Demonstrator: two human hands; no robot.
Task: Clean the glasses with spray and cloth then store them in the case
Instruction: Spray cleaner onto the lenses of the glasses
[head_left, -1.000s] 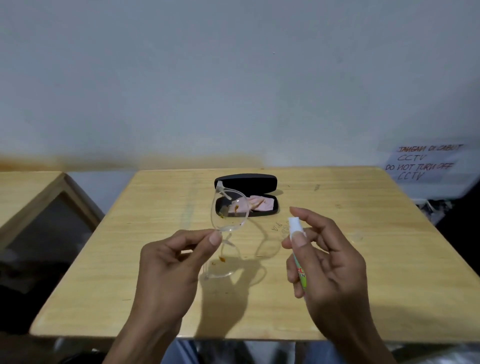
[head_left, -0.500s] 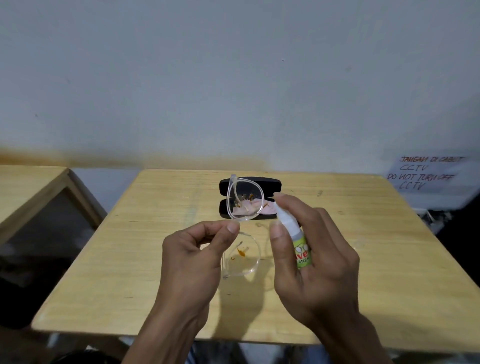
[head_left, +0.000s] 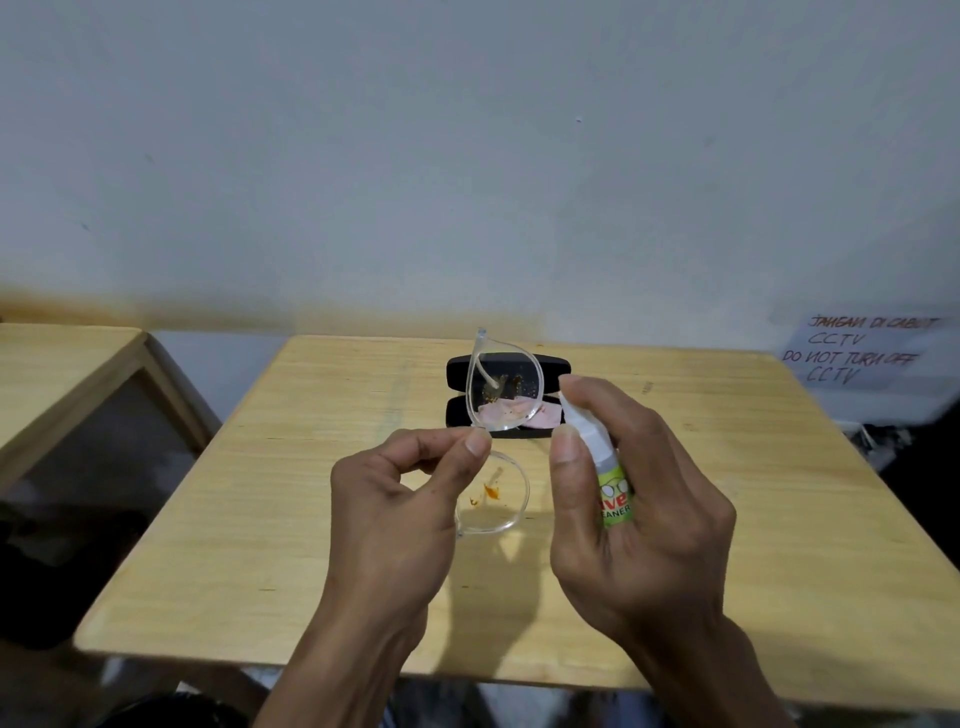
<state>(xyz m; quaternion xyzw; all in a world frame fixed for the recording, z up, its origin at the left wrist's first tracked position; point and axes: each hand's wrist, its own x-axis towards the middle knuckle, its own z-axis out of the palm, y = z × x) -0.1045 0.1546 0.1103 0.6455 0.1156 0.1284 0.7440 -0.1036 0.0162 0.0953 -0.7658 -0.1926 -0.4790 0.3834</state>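
The left hand (head_left: 395, 519) holds the clear-framed glasses (head_left: 496, 415) above the wooden surface (head_left: 291, 519), its grip a pinch of thumb and forefinger at the bridge; one lens stands uppermost, the other hangs below, both marked with orange-brown spots; the right hand (head_left: 644, 519) has its grip closed round the spray bottle (head_left: 602, 467), forefinger on the white nozzle, just beside the upper lens; the black case (head_left: 457, 371) lies open farther back on the surface, a pink cloth (head_left: 545, 415) inside it.
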